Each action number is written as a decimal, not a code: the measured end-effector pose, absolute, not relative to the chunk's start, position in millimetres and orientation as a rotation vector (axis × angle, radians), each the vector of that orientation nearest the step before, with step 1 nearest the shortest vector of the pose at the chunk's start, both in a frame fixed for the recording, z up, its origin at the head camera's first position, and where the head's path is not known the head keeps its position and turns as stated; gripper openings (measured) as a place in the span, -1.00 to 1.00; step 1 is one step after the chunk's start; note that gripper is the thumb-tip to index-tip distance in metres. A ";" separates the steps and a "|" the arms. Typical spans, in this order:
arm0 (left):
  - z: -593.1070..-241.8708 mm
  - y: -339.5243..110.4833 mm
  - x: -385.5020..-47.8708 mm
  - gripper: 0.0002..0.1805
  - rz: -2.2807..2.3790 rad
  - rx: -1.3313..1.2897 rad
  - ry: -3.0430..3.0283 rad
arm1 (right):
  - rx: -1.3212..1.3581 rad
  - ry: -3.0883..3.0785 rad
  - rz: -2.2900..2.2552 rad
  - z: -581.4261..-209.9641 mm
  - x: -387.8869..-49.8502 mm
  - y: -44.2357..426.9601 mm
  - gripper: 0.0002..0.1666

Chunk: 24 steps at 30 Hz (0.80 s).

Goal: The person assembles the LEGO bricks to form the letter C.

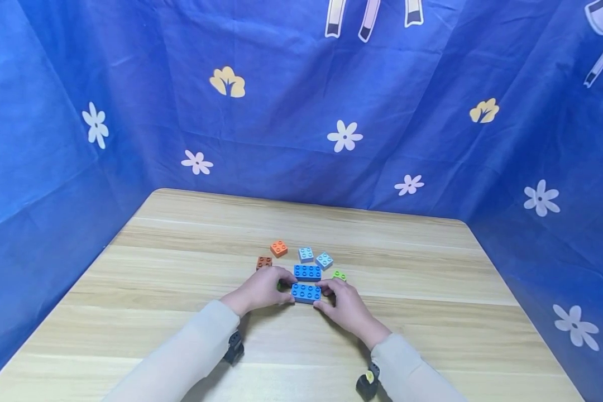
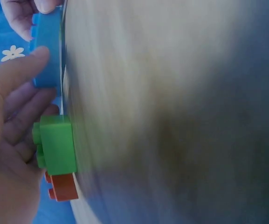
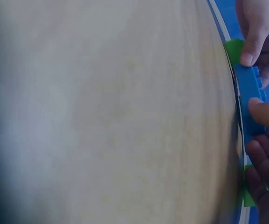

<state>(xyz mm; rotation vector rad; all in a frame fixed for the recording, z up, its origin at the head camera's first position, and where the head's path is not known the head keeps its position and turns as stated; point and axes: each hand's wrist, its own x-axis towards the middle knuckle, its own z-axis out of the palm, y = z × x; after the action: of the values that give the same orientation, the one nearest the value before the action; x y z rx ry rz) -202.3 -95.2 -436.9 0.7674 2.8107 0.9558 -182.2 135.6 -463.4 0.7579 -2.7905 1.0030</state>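
A blue eight-stud building brick [image 1: 306, 293] lies crosswise between the two hands, studs up, on or just above the table. My left hand [image 1: 265, 290] pinches its left end, thumb on the near side and fingers behind. At the right end my right hand [image 1: 350, 310] pinches it in the same way. Just beyond stands a second blue brick [image 1: 307, 272], parallel to the first. Beside the left palm is a green brick [image 2: 59, 145], mostly hidden by that hand in the head view. A light green brick [image 1: 339, 275] shows past the right fingers.
Behind the left hand sit a brown brick [image 1: 264, 262] and an orange brick [image 1: 278, 249]. Two light blue bricks [image 1: 306, 254] stand beyond the blue pair. The wooden table [image 1: 407, 251] is bordered by a blue patterned cloth [image 1: 281, 123] at the back and sides.
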 end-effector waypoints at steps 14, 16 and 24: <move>-422.5 -103.6 -190.4 -0.63 0.986 0.896 2.838 | 0.839 -2.712 1.108 -456.8 -178.7 140.9 -0.51; -422.2 -105.0 -186.2 -0.63 0.982 0.903 2.846 | 0.855 -2.713 1.112 -456.3 -176.8 141.3 -0.50; -423.3 -110.5 -170.7 -0.63 0.978 0.953 2.849 | 0.959 -2.676 1.116 -457.5 -168.1 139.9 -0.51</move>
<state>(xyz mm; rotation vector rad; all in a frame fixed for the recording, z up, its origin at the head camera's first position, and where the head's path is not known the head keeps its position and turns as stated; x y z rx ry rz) -170.7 -110.5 -423.3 0.9534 2.8493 0.9775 -168.1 139.9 -457.5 0.9595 -2.6759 1.1165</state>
